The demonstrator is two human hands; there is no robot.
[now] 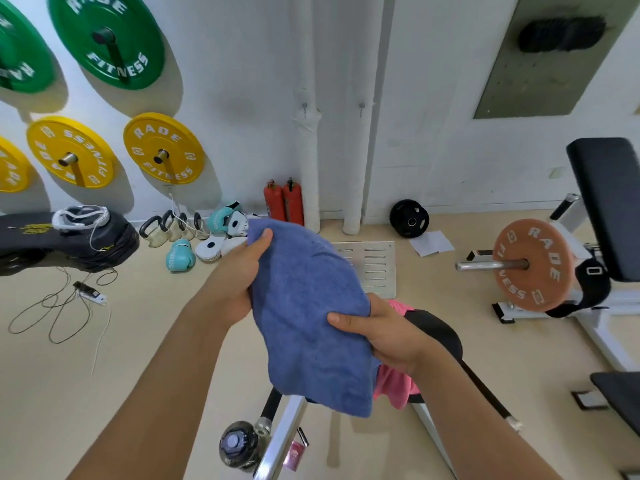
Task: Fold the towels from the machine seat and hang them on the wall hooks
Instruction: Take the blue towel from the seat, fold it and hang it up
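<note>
Blue towel [311, 323] rumpled, doubled over; left hand [239, 271] and right hand [384, 334] fingers gripping its edges

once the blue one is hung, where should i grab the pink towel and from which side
Take the pink towel by its loose hanging edge below the seat, coming from the near left side. That flap droops free of the pad, so fingers can pinch it; the rest is hidden behind the right hand and blue towel.
</note>
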